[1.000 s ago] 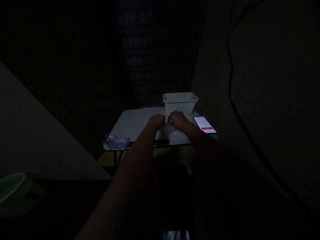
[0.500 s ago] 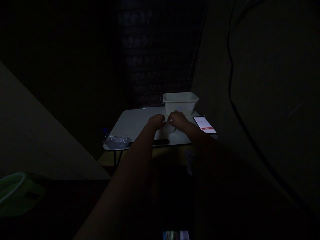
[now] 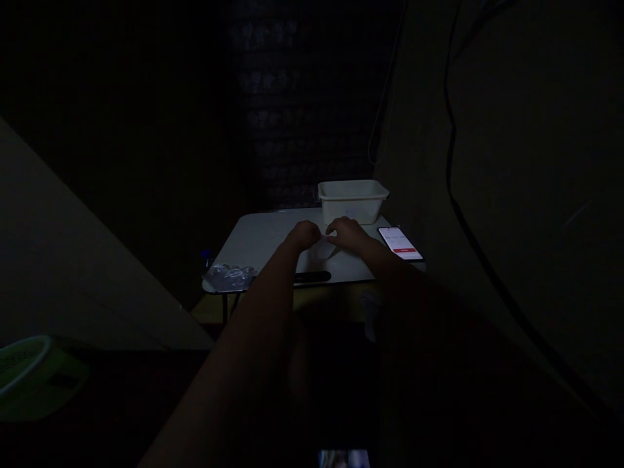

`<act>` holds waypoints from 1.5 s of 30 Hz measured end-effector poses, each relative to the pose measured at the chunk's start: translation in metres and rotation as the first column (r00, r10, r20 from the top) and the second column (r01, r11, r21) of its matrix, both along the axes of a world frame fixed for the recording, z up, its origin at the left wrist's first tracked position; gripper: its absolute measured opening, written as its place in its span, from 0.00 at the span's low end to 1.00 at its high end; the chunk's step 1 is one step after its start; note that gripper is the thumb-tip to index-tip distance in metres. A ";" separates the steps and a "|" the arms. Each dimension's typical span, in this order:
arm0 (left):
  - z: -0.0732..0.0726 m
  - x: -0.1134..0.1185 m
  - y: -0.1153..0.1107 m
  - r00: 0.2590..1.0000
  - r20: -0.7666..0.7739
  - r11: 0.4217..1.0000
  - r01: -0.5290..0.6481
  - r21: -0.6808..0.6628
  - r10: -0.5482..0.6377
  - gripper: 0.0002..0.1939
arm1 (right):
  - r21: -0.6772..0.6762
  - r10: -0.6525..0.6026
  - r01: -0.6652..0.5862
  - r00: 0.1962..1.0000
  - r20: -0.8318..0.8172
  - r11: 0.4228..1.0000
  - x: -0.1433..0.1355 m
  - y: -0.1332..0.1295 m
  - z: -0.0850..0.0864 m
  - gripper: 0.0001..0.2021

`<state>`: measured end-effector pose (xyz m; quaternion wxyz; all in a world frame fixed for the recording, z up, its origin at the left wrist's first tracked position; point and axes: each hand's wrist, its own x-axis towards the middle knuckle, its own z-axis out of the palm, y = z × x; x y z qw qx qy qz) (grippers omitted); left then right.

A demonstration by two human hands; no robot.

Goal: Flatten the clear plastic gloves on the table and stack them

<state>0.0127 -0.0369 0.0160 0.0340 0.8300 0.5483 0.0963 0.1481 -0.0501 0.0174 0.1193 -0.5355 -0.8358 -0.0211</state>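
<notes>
Over the middle of a small white table (image 3: 263, 237), my left hand (image 3: 307, 234) and my right hand (image 3: 345, 233) come close together. Between them is a thin, pale, paper-like piece (image 3: 324, 247), its lower part hanging below the fingers. Both hands are closed, with thumb and fingers pinching its upper edge. Dim light hides the fingertips in part, and the exact kind of the piece is unclear. Just behind my hands stands a white plastic tub (image 3: 351, 207).
A lit phone (image 3: 400, 244) lies at the table's right side. Crumpled clear plastic (image 3: 230, 277) rests on the front left corner, near a dark slot (image 3: 312, 277) along the front edge. A green basket (image 3: 43, 380) stands lower left. A dark cable (image 3: 453, 162) hangs on the right wall.
My left hand has turned a little and shifted slightly right. The pale piece shows more between the hands and hangs further left than before. My right hand has barely moved.
</notes>
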 end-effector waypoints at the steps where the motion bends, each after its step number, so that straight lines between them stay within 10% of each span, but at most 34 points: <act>1: 0.000 0.001 0.000 0.999 -0.049 1.000 -0.004 0.005 0.005 0.13 | 0.010 0.008 -0.008 1.000 0.018 1.000 -0.001 -0.002 0.001 0.12; 45: 0.010 0.012 -0.017 0.971 -0.224 0.996 -0.087 0.014 0.088 0.16 | 0.099 0.032 -0.055 0.973 0.227 0.994 -0.015 -0.007 0.006 0.14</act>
